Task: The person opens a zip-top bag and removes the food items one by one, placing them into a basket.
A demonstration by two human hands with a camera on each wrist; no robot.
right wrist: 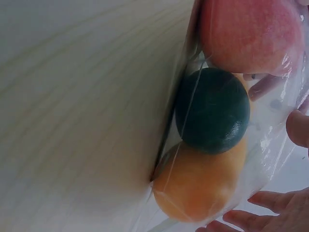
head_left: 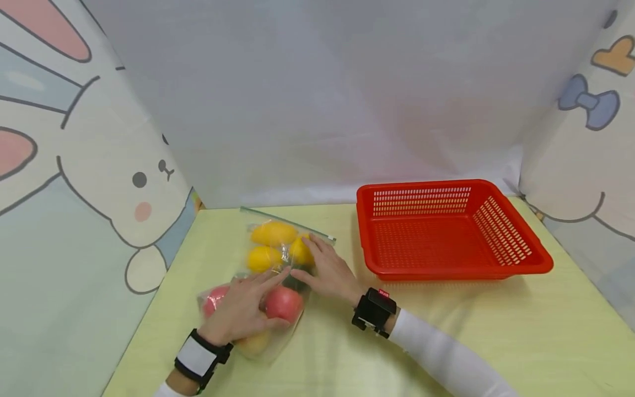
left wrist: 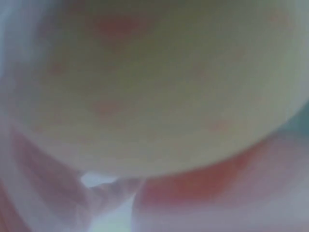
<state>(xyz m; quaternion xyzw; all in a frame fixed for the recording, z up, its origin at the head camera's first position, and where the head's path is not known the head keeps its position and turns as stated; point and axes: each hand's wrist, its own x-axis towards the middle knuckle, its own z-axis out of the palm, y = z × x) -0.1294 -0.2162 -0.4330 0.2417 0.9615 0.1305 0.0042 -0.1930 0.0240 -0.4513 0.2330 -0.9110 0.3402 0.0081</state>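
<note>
A clear zip bag of several fruits lies on the left part of the table. Across its lower half, my left hand rests with fingers stretched, beside a pinkish-red fruit. My right hand touches the bag's right side, its extended fingers against a yellow fruit. Two more yellow fruits sit near the zip strip. The right wrist view shows a dark green fruit between a red and an orange-yellow one, through the plastic. A pale, red-specked round fruit, blurred, fills the left wrist view.
A red plastic basket with slotted sides stands to the right of the bag. Pale yellow wood-grain covers the table. A light cloth hangs behind, and cartoon-printed cloths flank both sides.
</note>
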